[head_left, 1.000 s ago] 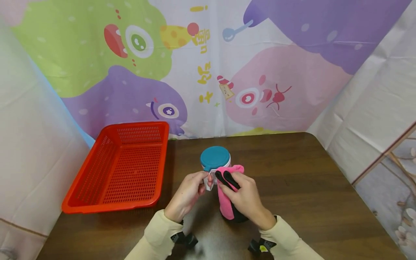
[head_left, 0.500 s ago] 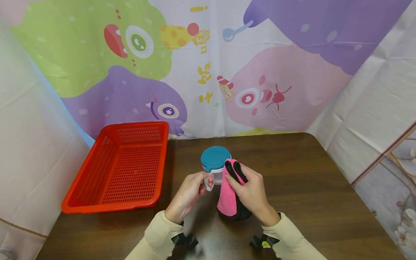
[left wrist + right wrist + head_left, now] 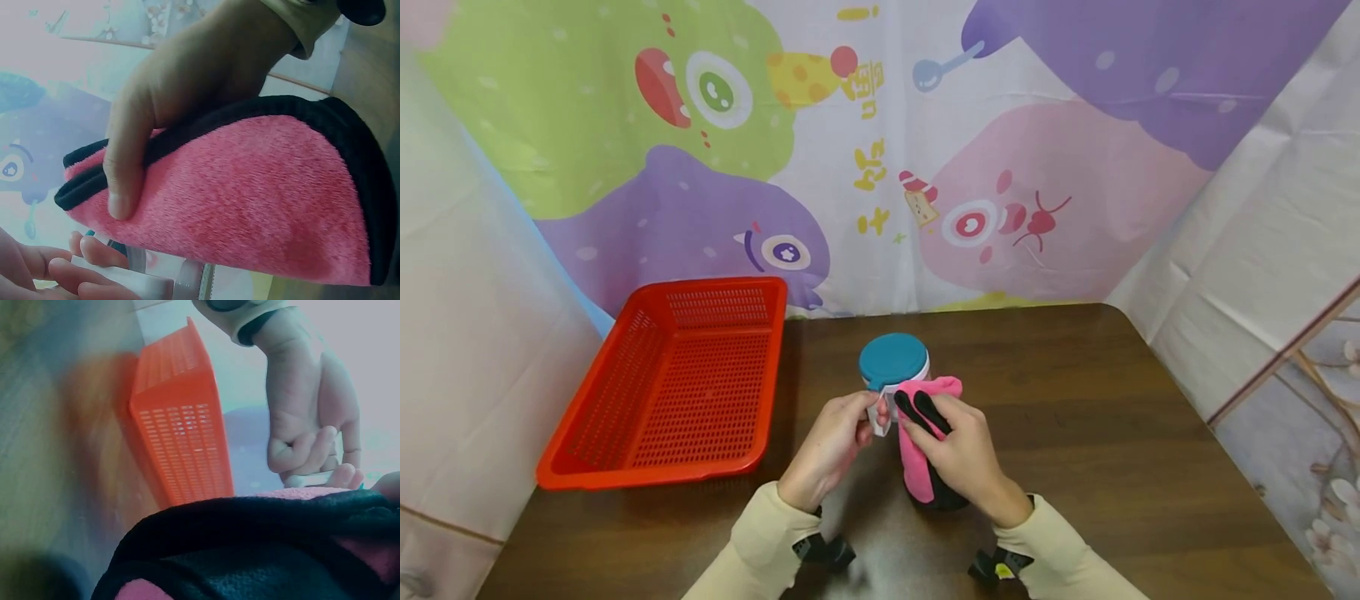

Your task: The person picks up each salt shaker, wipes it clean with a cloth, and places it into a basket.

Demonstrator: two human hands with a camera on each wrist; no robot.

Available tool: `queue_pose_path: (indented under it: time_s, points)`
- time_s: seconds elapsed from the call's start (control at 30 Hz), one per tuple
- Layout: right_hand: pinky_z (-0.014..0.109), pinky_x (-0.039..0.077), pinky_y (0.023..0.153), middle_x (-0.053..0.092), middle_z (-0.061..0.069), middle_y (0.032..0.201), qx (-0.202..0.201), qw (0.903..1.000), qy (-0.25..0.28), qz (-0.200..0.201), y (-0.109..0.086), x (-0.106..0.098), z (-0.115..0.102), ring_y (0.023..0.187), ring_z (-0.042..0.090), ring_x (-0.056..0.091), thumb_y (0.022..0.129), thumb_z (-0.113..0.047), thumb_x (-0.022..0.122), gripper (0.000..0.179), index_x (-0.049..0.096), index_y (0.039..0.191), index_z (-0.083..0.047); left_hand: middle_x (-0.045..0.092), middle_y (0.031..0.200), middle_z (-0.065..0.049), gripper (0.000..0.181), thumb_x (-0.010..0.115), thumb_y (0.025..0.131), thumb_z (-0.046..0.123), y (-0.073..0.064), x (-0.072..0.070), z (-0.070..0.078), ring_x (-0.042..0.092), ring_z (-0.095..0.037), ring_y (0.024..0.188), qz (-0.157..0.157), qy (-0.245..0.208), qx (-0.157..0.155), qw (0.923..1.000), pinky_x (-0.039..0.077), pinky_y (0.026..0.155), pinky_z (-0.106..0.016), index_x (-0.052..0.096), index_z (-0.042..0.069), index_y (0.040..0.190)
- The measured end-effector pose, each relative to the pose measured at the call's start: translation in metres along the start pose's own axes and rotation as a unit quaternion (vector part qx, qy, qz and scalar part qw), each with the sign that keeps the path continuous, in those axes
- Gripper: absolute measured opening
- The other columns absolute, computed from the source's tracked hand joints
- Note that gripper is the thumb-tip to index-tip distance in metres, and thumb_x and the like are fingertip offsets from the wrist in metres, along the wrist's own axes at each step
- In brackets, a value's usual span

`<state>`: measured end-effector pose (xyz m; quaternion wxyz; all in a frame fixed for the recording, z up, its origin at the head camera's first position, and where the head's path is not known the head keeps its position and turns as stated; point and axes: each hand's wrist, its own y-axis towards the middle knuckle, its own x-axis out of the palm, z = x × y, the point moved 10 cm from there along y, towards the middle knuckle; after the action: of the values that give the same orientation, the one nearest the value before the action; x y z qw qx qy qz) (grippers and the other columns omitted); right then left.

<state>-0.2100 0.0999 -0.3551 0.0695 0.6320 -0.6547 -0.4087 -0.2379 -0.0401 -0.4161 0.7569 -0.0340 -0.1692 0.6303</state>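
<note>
A clear lidded cup with a blue lid (image 3: 893,358) stands upright on the table. My left hand (image 3: 823,454) grips its white handle (image 3: 881,417), with fingers curled through it, as the right wrist view also shows. My right hand (image 3: 966,454) pinches a folded pink cloth (image 3: 916,471) with black edging. The cloth's upper end lies against the cup's near right side and covers part of its wall. In the left wrist view, the thumb presses on the plush pink face of the cloth (image 3: 262,187), which hangs below the fingers.
A red perforated plastic basket (image 3: 700,400) stands at the left of the brown wooden table (image 3: 1075,433). Behind the table hangs a cartoon-printed curtain (image 3: 880,275). Pale cloth walls flank both sides.
The cloth and right hand went right, away from the cup's front, then came back left against its side. The left hand keeps its grip on the handle. The head view has shifted slightly.
</note>
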Motion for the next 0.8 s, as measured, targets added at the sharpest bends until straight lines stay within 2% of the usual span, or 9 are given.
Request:
queue_pose_path:
  time_s: [0.3, 0.6, 0.8]
  points:
    - [0.029, 0.058, 0.067, 0.07, 0.012, 0.085, 0.017, 0.9997, 0.002, -0.019, -0.006, 0.007, 0.002, 0.073, 0.018, 0.067, 0.076, -0.004, 0.079, 0.022, 0.068, 0.095, -0.001, 0.051, 0.074, 0.0, 0.025, 0.042, 0.098, 0.016, 0.001, 0.001, 0.0, 0.035, -0.012, 0.06, -0.001, -0.026, -0.003, 0.9997, 0.033, 0.06, -0.022, 0.057, 0.006, 0.081]
    - [0.027, 0.057, 0.066, 0.07, 0.01, 0.084, 0.0, 0.9999, -0.007, -0.016, -0.009, 0.012, -0.001, 0.072, 0.015, 0.065, 0.074, -0.004, 0.079, 0.022, 0.069, 0.094, -0.002, 0.053, 0.074, 0.001, 0.024, 0.042, 0.097, 0.014, 0.0, 0.0, 0.0, 0.036, -0.009, 0.057, 0.007, -0.035, -0.007, 0.9993, 0.033, 0.058, -0.021, 0.057, 0.008, 0.08]
    - [0.023, 0.057, 0.068, 0.073, 0.013, 0.087, -0.004, 1.0, 0.002, 0.007, -0.007, 0.007, -0.003, 0.075, 0.019, 0.069, 0.073, -0.002, 0.08, 0.024, 0.07, 0.096, 0.001, 0.052, 0.074, 0.001, 0.025, 0.042, 0.098, 0.015, -0.001, 0.003, -0.001, 0.035, -0.01, 0.058, -0.005, -0.029, -0.005, 0.9996, 0.032, 0.058, -0.021, 0.057, 0.007, 0.081]
